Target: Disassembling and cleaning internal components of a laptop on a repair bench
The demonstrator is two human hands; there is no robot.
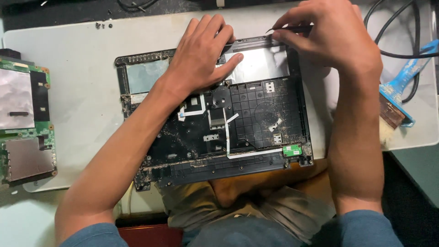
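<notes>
**Two hands on an opened laptop shell, and where a slip could bite**

Two bare hands work over a dusty black laptop base shell (pixel 238 123) on a white mat (pixel 82 82), its near edge hanging over the person's lap; at far left a green circuit board (pixel 25 123) with silver foil patches lies apart from it, close to the mat's edge, so a nudge could send it off; the left hand (pixel 201 57) rests flat, fingers spread and released, pressing the shell's upper middle; if that pressure eases, the shell could tip toward the lap; the right hand (pixel 329 39) pinches a thin dark tool (pixel 292 29) against the shell's far rim; a slip there could gouge the foil panel (pixel 260 64) or tear the white ribbon cable (pixel 227 132); a small green board (pixel 292 150) sits at the near right corner; a blue-handled brush (pixel 402 91) and black cables (pixel 402 45) lie at right; no readable labels or packages show.
</notes>
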